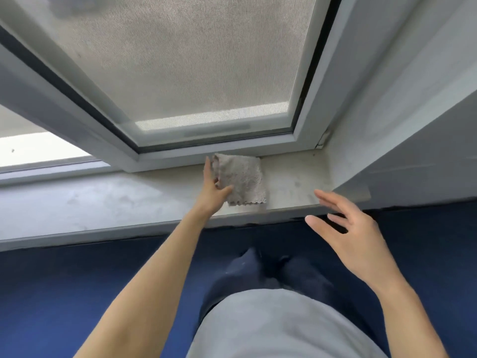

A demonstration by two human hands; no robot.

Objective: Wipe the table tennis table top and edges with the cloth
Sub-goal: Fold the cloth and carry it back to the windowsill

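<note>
A grey, folded cloth (245,179) lies on a pale window sill (103,200), just under the window's lower frame. My left hand (213,192) reaches up to the cloth's left edge. Its thumb lies over the cloth, its fingers are at the rolled-up edge, and it pinches that edge. My right hand (346,233) hovers over the sill's front edge to the right of the cloth, with its fingers spread, touching nothing. No table tennis table is in view.
A window with a mesh screen (180,60) in a white frame (206,148) rises behind the sill. A white wall reveal (400,112) closes the sill on the right. A dark blue surface (77,280) lies below the sill, around my legs.
</note>
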